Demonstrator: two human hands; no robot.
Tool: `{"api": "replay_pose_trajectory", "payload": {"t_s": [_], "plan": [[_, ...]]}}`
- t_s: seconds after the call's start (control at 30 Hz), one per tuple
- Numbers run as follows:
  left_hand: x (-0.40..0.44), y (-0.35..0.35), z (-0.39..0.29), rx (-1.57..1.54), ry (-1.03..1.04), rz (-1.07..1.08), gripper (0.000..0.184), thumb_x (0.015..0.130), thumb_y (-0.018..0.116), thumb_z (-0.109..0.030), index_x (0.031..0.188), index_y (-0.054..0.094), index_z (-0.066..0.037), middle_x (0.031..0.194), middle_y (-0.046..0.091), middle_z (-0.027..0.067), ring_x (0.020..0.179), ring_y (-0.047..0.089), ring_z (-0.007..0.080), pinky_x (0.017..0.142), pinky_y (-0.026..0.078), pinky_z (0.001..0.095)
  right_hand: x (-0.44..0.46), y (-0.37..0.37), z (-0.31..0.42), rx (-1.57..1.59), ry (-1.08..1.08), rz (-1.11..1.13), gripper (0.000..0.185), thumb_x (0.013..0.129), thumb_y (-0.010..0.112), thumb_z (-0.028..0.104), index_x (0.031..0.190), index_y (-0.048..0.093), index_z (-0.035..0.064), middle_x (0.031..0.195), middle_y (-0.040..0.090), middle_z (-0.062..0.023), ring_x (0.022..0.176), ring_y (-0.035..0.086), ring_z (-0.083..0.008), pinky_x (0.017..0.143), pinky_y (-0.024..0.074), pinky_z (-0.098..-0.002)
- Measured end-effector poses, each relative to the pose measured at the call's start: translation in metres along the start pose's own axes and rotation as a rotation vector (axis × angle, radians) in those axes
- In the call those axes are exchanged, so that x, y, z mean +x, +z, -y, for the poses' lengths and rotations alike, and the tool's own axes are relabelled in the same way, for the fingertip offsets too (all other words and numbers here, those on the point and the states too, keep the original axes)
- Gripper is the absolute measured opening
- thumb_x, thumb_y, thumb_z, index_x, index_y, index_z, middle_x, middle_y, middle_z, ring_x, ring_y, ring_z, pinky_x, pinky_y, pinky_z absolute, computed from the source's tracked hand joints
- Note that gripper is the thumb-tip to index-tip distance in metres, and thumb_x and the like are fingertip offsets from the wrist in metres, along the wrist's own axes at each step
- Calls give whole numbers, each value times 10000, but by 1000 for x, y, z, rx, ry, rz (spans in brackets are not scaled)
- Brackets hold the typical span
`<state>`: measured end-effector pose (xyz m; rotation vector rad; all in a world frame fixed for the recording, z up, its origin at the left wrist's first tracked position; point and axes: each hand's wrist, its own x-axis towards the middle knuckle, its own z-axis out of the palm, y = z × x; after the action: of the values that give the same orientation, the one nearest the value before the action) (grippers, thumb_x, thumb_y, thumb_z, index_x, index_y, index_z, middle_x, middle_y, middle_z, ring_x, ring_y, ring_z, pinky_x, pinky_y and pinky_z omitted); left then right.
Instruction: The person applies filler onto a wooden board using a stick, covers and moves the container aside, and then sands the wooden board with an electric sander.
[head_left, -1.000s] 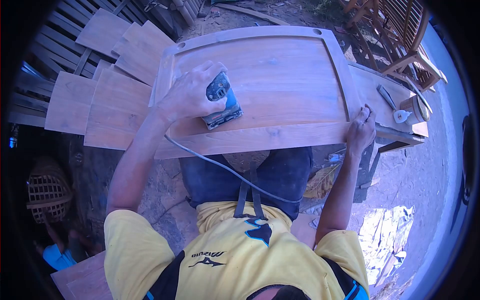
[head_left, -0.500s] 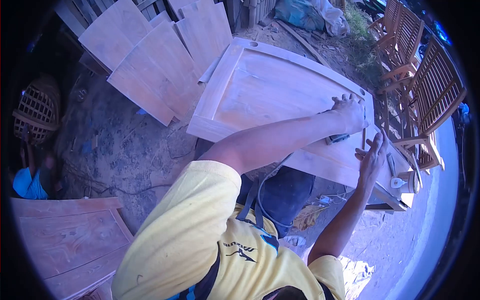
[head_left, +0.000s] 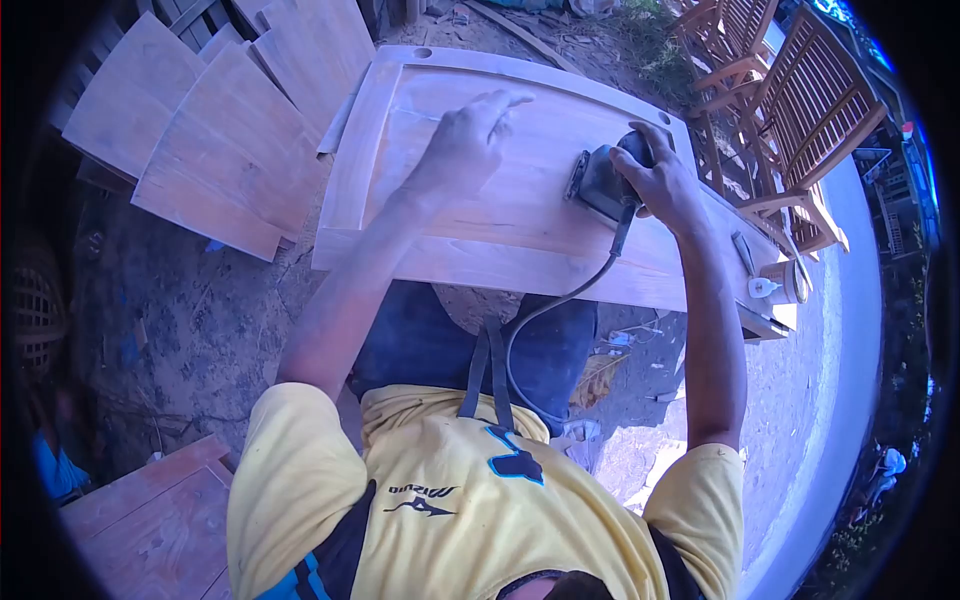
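My right hand point(head_left: 655, 175) is wrapped round the top of a dark electric sander point(head_left: 603, 187), over the right part of a wooden panel point(head_left: 545, 135). The sander looks tilted, its flat pad side turned to the left. From its near end a power cord point(head_left: 545, 308) curves down past my lap. My left hand point(head_left: 470, 142) is over the left-middle of the panel with nothing in it, fingers stretched to the right; whether it touches the wood I cannot tell. The panel has a raised frame, a recessed middle and round holes in its far corners.
Several curved boards point(head_left: 225, 150) lean at the left. Slatted wooden chairs point(head_left: 815, 100) stand at the right. A small white bottle point(head_left: 762, 288) and a round container point(head_left: 790, 282) sit at the panel's right end. Another wooden panel point(head_left: 150, 520) lies at lower left.
The sander has passed from my left hand to my right hand and come up off its flat position. My left hand has moved left across the panel. The view has shifted.
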<state>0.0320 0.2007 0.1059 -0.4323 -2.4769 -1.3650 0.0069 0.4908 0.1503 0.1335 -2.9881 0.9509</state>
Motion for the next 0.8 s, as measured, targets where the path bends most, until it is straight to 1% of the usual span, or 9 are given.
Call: {"api": "replay_pose_trajectory", "payload": {"t_s": [0.07,0.13,0.2,0.23,0.3,0.4,0.53,0.6,0.8], "plan": [[-56,-62,6,187,85,-337,312,1070,566,-92,1356,683,-49,1297,728,178,1237,688,299,1063,511,391,6,-16,-30,-193,-123,113,750,882,746,459,1547,528,187,1242,699,-268,1054,737,-385,906,600,-470],[-116,-104,42,248,-154,-518,367,1117,542,-168,1435,616,-2,1434,648,173,1318,626,261,1116,495,409,-9,-33,-39,-326,-39,101,812,854,758,444,1576,481,196,1221,703,-259,1078,728,-381,931,581,-471],[-164,-109,80,-42,-304,-703,394,1102,578,-169,1446,589,20,1492,604,167,1374,580,281,1145,472,435,-24,-45,-41,-557,52,113,947,797,782,415,1634,388,213,1179,713,-240,1127,709,-371,980,544,-473],[-173,-98,80,-59,-304,-694,394,1102,578,-169,1446,589,20,1492,604,167,1374,580,281,1145,472,435,-29,-46,-42,-568,67,108,947,797,782,415,1634,388,213,1179,713,-240,1127,709,-371,980,544,-473],[-184,-76,68,-794,-621,-704,494,1102,589,-205,1535,501,14,1509,566,164,1412,542,263,1164,472,441,-40,-41,-42,-494,113,62,954,787,785,413,1626,387,194,1149,697,-233,1101,706,-397,973,538,-480],[-178,-65,64,-1214,-674,-723,519,1080,613,-223,1517,516,38,1488,581,176,1382,577,271,1143,507,439,-57,-24,-4,-477,58,83,909,819,748,389,1608,380,125,1119,687,-246,1061,700,-430,958,529,-518],[-183,-67,77,-1087,-819,-766,500,1084,604,-223,1505,526,34,1425,615,166,1303,632,256,1073,563,427,-50,24,48,-351,-124,122,851,908,655,401,1611,349,32,1071,658,-317,992,686,-489,949,523,-549],[-186,-66,86,-1282,-778,-708,456,1079,623,-250,1415,575,54,1331,660,139,1218,667,247,1032,572,417,-50,48,82,-310,-262,149,855,972,589,424,1604,306,-78,1008,646,-363,945,670,-542,922,535,-545],[-183,-72,74,-1330,-776,-640,435,1097,581,-266,1427,576,17,1314,669,132,1207,674,243,1030,571,420,-48,128,180,-163,-497,131,879,989,650,437,1512,358,-206,790,644,-382,752,638,-552,781,538,-574]]}}
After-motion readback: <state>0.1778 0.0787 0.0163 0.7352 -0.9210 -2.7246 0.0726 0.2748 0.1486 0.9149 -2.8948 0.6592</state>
